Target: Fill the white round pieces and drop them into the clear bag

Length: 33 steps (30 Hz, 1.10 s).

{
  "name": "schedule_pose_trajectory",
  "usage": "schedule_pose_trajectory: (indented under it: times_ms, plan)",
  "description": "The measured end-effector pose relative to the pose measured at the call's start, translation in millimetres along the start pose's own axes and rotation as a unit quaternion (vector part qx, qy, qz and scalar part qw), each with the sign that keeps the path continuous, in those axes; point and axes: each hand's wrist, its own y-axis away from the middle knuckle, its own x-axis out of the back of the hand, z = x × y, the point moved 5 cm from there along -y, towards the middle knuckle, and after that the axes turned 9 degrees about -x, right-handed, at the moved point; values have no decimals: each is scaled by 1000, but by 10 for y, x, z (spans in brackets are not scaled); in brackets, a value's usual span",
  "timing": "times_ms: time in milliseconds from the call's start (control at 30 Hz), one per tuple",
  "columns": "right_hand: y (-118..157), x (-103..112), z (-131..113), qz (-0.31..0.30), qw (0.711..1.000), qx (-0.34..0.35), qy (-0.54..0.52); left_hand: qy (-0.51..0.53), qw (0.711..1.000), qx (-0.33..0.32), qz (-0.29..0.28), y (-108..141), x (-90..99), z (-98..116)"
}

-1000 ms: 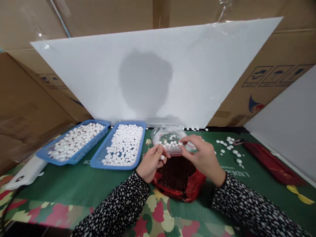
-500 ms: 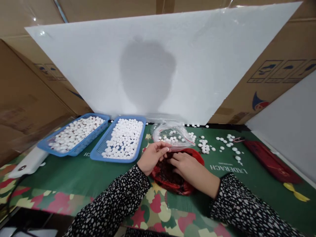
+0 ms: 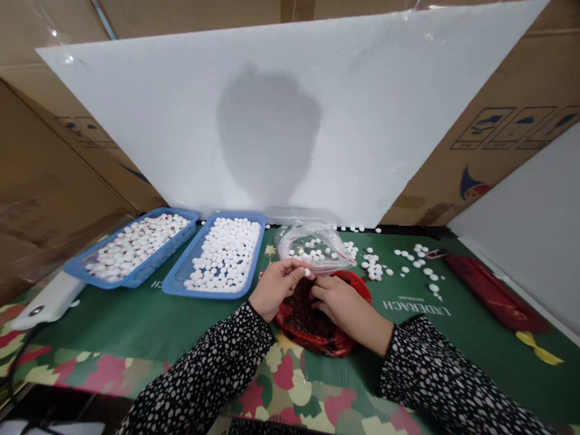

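Between the thumb and forefinger of my left hand (image 3: 277,285) is a small white foam ball (image 3: 307,272). My right hand (image 3: 345,304) is beside it with curled fingers, the fingertips close to the ball; what they pinch, if anything, is too small to make out. Both hands are over a red bag (image 3: 360,284) with its mouth spread, full of dark brown, crumbly or shredded material (image 3: 308,314). Just behind the hands lies a clear zip bag (image 3: 333,244) with more white balls in it.
Two blue baskets hold white balls: one (image 3: 170,283) nearer, another (image 3: 75,270) farther left with dark-flecked balls. Loose balls (image 3: 374,267) are scattered at right. A dark red pouch (image 3: 493,293), a white device with a cable (image 3: 48,305) and an upright white board (image 3: 380,109) surround the green mat (image 3: 136,329).
My right hand's fingertips have come up to the ball in my left hand, uncovering more of the brown material. The whole view has shifted slightly.
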Motion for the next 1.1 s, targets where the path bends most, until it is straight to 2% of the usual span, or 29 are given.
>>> schedule_pose_trajectory:
  times_ms: [167, 333, 533, 700, 800, 967, 1100]
  plan:
    - [2, 94, -26, 20, 998, -11, -51, 26, 1000, -5, 15, 1, 14, 6]
    - [39, 177, -14, 6, 991, -36, -125, 18, 999, 1, 30, 1, 35, -4]
    - [46, 262, 26, 15, 965, -70, -253, 28, 1000, 0, 5, 1, 12, -13]
    - [53, 278, 34, 7, 953, -82, -292, 31, 999, 7, 10, 3, 8, -27]
    - [51, 246, 35, -2, 961, -72, -268, 39, 999, 7, 14, 1, 9, -28]
    - [32, 95, -19, -29, 995, 8, -95, 32, 999, 2, 21, 2, 19, -23]
    - [27, 36, -39, -32, 999, 21, -21, 14, 1000, 11, 13, 5, 15, -46]
